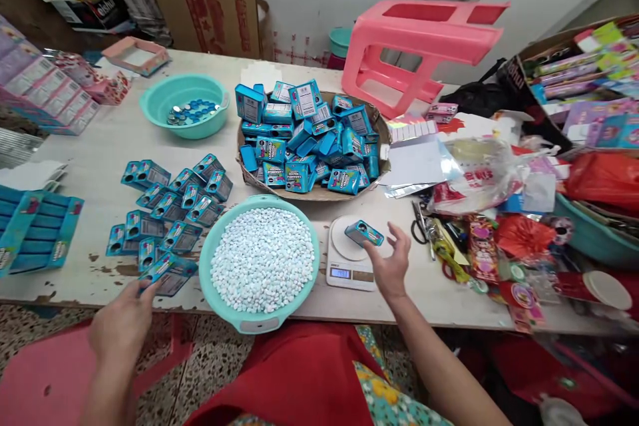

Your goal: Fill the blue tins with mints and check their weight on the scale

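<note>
Blue tin, probably light, stiff: grip sides. Right fingers gape beside; left fingers seemingly pinch second tin by table's front edge.

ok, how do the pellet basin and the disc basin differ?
Fill: the pellet basin is loaded with small pale pellets; the disc basin holds a loose scatter of blue and silvery discs.
Place: the pellet basin sits at the table's near edge; the disc basin stands farther back, left.
Shared: both turquoise, round, open-topped.
</note>
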A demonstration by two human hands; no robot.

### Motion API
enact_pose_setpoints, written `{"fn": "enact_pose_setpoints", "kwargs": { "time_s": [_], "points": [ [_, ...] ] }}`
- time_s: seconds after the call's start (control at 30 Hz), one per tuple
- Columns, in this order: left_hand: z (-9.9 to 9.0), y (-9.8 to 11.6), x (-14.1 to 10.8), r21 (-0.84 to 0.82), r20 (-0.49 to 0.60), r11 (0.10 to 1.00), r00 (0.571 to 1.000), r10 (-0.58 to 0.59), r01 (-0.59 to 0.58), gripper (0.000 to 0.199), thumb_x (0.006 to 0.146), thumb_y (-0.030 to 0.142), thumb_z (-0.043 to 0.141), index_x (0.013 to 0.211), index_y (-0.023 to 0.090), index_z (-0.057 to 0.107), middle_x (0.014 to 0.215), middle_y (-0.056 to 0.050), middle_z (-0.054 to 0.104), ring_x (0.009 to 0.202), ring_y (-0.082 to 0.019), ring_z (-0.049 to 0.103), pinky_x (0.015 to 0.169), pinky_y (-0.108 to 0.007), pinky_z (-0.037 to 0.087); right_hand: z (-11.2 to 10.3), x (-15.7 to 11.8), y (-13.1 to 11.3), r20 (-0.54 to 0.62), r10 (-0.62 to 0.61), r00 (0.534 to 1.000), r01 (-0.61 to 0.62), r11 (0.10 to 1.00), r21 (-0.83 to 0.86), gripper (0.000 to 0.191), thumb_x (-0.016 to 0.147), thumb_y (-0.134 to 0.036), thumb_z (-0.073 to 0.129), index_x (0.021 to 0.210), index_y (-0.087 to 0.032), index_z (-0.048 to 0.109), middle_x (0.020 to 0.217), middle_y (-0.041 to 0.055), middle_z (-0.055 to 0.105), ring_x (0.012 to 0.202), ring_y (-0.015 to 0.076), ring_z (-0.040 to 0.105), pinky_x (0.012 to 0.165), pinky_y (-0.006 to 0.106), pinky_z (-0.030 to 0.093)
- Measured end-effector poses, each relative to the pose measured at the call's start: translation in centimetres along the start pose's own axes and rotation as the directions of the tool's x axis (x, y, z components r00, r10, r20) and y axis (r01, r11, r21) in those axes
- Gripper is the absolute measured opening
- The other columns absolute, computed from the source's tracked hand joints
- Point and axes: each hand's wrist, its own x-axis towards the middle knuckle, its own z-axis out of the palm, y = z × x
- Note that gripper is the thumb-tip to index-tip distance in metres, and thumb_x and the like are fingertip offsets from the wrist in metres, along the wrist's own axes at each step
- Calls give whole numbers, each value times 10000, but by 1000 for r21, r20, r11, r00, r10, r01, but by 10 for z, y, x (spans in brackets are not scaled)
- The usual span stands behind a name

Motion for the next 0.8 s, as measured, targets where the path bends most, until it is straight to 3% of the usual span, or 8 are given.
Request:
{"fn": "enact_pose_setpoints", "kwargs": {
  "time_s": [0.17,0.23,0.3,0.4,0.5,0.57,0.67,0.8],
  "points": [
    [63,1,18,31,-219,997,973,76,-71,192,683,418,676,766,251,628,501,32,326,481,-112,185,564,-270,250,0,14,62,76,125,989,-115,985,-129,849,598,-498,759,1289,-133,427,1250,166,469,1173,301,428,952,472,379],
    [74,7,18,-102,-270,990,960,70,-100,185,678,358,706,779,223,629,525,34,365,478,-107,214,538,-249,238,8,13,69,140,194,971,-181,978,-99,750,606,-497,749,1208,-129,495,1157,139,542,1080,278,500,924,449,400],
    [74,17,14,-399,-247,916,967,-69,-37,194,671,298,726,771,189,600,554,40,405,471,-93,264,497,-219,231,15,14,64,166,255,953,-248,967,-58,574,642,-495,721,1071,-143,573,1009,87,599,934,240,561,859,415,437],
    [65,47,0,-789,-4,604,981,-192,115,209,766,320,646,730,156,522,519,64,362,407,-62,268,405,-175,209,17,17,30,129,169,977,-170,985,-2,417,680,-471,709,955,-174,611,887,36,595,841,209,568,796,370,452],
    [55,98,-31,-906,375,213,927,10,364,292,844,385,557,689,160,454,468,91,278,331,-36,192,322,-149,143,18,15,-25,224,-69,972,46,993,110,327,740,-396,696,991,-207,603,917,38,588,876,205,562,791,346,451],
    [53,137,-57,-878,476,37,864,162,477,311,839,396,575,682,163,443,467,91,296,315,-24,197,307,-134,134,23,9,-61,362,-201,910,144,973,178,297,767,-354,687,1018,-223,596,927,45,595,883,210,557,781,343,452],
    [60,184,-91,-930,338,-32,886,318,366,348,791,435,634,663,163,458,450,89,288,327,-25,231,317,-136,161,37,-6,-99,496,-317,808,247,948,202,285,769,-334,692,1014,-226,593,892,52,604,861,227,547,750,350,445],
    [78,208,-112,-997,69,49,919,388,54,366,801,427,624,610,148,482,482,53,375,421,-47,376,419,-160,313,57,-22,-116,550,-350,758,298,936,186,278,754,-320,707,982,-210,593,873,55,608,840,236,541,730,344,435]
  ]
}}
